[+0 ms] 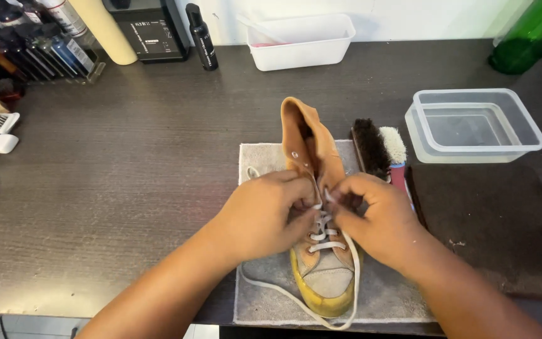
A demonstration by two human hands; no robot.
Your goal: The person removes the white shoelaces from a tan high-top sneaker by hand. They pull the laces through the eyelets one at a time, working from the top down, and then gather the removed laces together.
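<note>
Both hands, left hand (265,213) and right hand (371,216), pinch the white lace (321,235) (one each side) of the tan shoe (312,188), its toe toward the person.

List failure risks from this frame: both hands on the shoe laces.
1. The loose lace loops past the grey towel toward the table edge; it could snag or drag.
2. The left hand and right hand hide the eyelets, so a tug may tip the orange high-top shoe onto the brushes.
</note>
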